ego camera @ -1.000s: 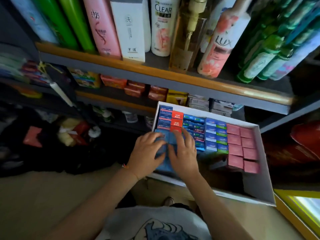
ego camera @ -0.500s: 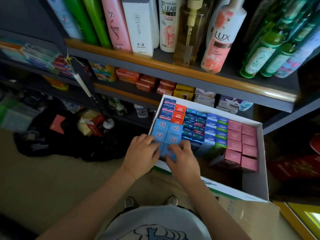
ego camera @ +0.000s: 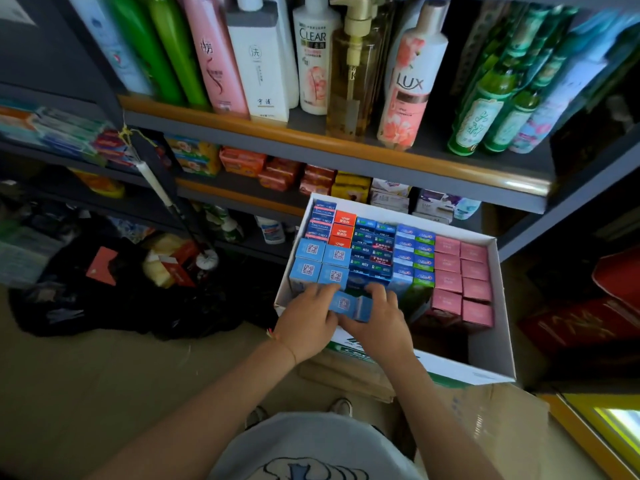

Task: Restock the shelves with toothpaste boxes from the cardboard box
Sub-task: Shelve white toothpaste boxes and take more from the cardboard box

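Gripping one blue toothpaste box, two hands: left, right.

Grey shelf carries shampoo bottles; lower shelf, soap packs.

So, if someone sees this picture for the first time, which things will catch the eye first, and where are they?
First, the white cardboard box at centre right, packed with upright toothpaste boxes: light blue ones at its left, pink ones at its right. At its near edge the left hand and right hand together grip one light blue box. Above, tall bottles line the top shelf, among them a pink LUX bottle.
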The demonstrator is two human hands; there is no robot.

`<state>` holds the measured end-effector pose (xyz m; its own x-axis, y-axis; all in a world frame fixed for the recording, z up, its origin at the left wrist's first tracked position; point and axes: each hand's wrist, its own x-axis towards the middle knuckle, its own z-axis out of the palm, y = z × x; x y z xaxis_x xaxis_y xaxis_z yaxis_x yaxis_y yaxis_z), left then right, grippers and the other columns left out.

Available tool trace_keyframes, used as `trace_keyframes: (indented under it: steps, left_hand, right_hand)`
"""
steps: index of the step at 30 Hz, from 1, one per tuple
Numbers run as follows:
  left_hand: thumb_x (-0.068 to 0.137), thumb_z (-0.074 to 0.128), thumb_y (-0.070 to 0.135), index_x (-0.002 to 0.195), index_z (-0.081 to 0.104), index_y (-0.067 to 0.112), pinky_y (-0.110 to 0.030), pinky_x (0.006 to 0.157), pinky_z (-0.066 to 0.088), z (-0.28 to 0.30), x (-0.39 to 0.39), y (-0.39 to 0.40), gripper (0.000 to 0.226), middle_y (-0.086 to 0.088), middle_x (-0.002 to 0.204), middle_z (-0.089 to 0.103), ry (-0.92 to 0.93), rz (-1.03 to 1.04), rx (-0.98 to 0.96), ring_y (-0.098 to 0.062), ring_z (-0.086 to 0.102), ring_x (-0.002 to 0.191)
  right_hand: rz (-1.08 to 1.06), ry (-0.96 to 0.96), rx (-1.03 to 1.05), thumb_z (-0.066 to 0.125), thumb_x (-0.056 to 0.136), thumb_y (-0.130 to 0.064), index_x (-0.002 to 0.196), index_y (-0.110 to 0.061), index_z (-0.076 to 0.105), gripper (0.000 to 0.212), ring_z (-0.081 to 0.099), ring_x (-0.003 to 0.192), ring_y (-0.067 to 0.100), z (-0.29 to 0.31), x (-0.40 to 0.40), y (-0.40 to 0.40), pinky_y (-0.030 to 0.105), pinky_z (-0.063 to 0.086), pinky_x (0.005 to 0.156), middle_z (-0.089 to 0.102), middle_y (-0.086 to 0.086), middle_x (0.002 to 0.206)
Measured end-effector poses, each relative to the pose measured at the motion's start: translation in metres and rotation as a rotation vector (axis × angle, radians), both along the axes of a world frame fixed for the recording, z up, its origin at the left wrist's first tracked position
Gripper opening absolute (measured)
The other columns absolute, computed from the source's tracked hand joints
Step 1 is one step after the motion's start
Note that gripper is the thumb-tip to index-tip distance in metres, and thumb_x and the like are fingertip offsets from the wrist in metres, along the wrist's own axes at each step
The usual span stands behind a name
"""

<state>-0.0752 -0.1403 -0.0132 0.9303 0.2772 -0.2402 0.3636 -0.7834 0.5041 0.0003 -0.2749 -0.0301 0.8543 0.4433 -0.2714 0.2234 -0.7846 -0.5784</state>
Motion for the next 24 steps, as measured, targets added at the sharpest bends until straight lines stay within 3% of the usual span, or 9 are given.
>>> trace_keyframes:
  steps: [6, 10, 15, 19, 24]
  left_hand:
    - [0.097, 0.052, 0.018, 0.134, 0.046, 0.023, -0.04, 0.093, 0.053, -0.004, 0.009, 0.002, 0.038, -0.003, 0.13, 0.052, 0.018, 0.065, -0.116, -0.021, 0.054, 0.117]
    - [0.099, 0.047, 0.012, 0.134, 0.048, 0.025, -0.04, 0.098, 0.051, -0.002, 0.009, 0.001, 0.037, -0.001, 0.13, 0.052, 0.002, 0.139, -0.263, -0.018, 0.054, 0.118]
    - [0.097, 0.045, 0.004, 0.136, 0.049, 0.025, -0.035, 0.104, 0.046, -0.002, 0.012, 0.004, 0.044, 0.003, 0.131, 0.053, 0.01, 0.159, -0.329, -0.013, 0.052, 0.121]
    - [0.092, 0.052, 0.001, 0.14, 0.046, 0.024, -0.031, 0.105, 0.045, -0.001, 0.013, 0.005, 0.054, 0.002, 0.137, 0.047, 0.039, 0.091, -0.336, -0.014, 0.05, 0.125]
    - [0.09, 0.065, 0.019, 0.141, 0.046, 0.022, -0.031, 0.099, 0.046, 0.001, 0.021, -0.002, 0.054, 0.001, 0.129, 0.047, 0.049, -0.004, -0.222, -0.015, 0.051, 0.117]
  right_hand:
    - [0.058, 0.191, -0.217, 0.069, 0.079, -0.06, 0.136, -0.022, 0.037, 0.074, 0.041, 0.128, 0.038, 0.008, 0.015, 0.013, 0.048, 0.048, 0.098, 0.036, 0.012, 0.136]
    - [0.01, 0.185, -0.289, 0.064, 0.076, -0.068, 0.14, -0.019, 0.031, 0.087, 0.03, 0.133, 0.04, 0.006, 0.012, 0.02, 0.048, 0.043, 0.1, 0.03, 0.014, 0.142]
    - [-0.064, 0.156, -0.354, 0.051, 0.072, -0.084, 0.139, -0.019, 0.032, 0.095, 0.032, 0.133, 0.039, 0.005, 0.012, 0.031, 0.049, 0.04, 0.1, 0.031, 0.015, 0.145]
    - [-0.094, 0.226, -0.318, 0.059, 0.068, -0.079, 0.129, -0.025, 0.041, 0.084, 0.033, 0.128, 0.036, 0.006, 0.021, 0.03, 0.049, 0.042, 0.098, 0.034, 0.011, 0.141]
    - [-0.086, 0.203, -0.313, 0.066, 0.069, -0.066, 0.116, -0.029, 0.043, 0.064, 0.034, 0.12, 0.032, 0.018, 0.034, 0.017, 0.046, 0.041, 0.094, 0.036, 0.007, 0.129]
